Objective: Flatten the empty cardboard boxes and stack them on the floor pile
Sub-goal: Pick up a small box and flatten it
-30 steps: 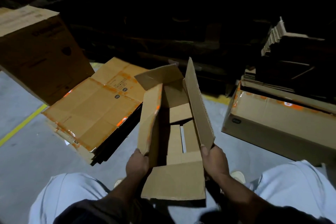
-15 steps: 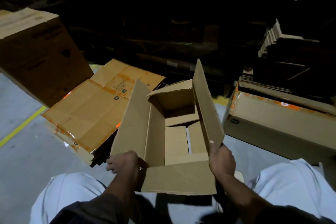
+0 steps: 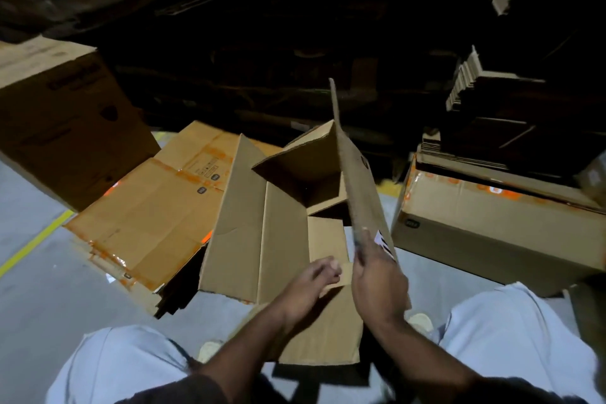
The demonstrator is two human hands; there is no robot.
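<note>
Head view, over my knees: open cardboard box (image 3: 262, 226) held above the grey floor (image 3: 49, 289), beside the flattened pile (image 3: 147, 216) on its left. My right hand (image 3: 380, 285) grips the raised right flap (image 3: 357, 180). My left hand (image 3: 311, 285) reaches inside, fingers loosely curled; whether it grasps anything I cannot tell.

An open brown cardboard box (image 3: 262, 226), flaps splayed, beside the flattened floor pile (image 3: 144, 223).
</note>
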